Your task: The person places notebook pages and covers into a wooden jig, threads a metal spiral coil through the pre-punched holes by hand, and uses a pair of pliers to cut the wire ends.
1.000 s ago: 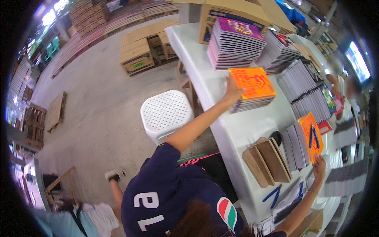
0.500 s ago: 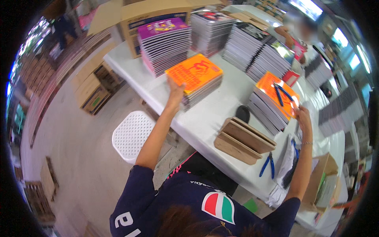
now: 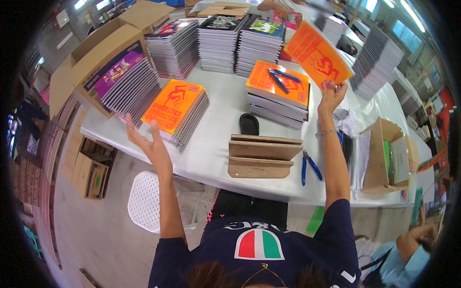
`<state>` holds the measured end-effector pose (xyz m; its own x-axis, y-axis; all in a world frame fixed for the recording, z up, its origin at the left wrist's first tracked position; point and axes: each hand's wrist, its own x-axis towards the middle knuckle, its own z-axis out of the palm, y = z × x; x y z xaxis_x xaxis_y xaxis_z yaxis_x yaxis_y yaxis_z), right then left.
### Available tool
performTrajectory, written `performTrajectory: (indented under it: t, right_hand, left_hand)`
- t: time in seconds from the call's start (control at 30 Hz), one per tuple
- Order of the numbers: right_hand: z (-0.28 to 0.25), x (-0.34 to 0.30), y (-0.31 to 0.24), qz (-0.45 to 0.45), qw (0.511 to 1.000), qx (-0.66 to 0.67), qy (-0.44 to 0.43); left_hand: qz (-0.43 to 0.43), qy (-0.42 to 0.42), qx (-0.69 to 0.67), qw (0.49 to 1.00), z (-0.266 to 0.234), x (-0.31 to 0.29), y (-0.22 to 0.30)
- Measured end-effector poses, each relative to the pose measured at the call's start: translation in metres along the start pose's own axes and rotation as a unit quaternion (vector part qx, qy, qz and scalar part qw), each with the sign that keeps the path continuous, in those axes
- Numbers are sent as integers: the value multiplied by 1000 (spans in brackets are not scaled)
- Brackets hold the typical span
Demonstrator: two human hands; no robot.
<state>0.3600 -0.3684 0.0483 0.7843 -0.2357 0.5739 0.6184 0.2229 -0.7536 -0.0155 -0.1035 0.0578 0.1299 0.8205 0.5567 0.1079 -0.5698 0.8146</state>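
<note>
My right hand [image 3: 332, 98] grips a thin orange-covered notebook [image 3: 319, 55] by its lower corner, tilted up above the table; I see no wire coil on it. Beside it is a stack of orange-covered notebooks [image 3: 259, 89] with blue-handled cutters [image 3: 284, 79] lying on top. My left hand [image 3: 150, 144] has its fingers spread and holds nothing. It is at the near left side of another orange-covered stack [image 3: 175, 103], whose wire coils face right; whether a fingertip touches the stack I cannot tell.
A slotted wooden stand [image 3: 264, 161], a black oval object [image 3: 249, 124] and blue pliers [image 3: 309, 168] are on the near table [image 3: 206, 168]. Purple [image 3: 125, 79] and dark-covered notebook stacks [image 3: 218, 45] stand behind. Cardboard boxes [image 3: 389, 163] flank them. Other people are nearby.
My right hand has lifted an orange-covered notebook up from beside the middle stack. My left hand has let go of the left orange stack and opened. The view has turned right.
</note>
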Motion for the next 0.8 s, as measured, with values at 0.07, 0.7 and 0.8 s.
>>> performTrajectory:
  t: [0.07,0.7,0.8]
  right_hand:
    - [-24,-5,-6,32,992,115,31]
    - [-121,-144,-67,120,981,-64,-137]
    - [-96,-182,-74,186,950,-141,-206]
  left_hand:
    - [-7,-11,1,1000,0,-9,11]
    - [-126,-193,-272,934,47,-97,11]
    - [-87,-275,-297,910,67,-110,19]
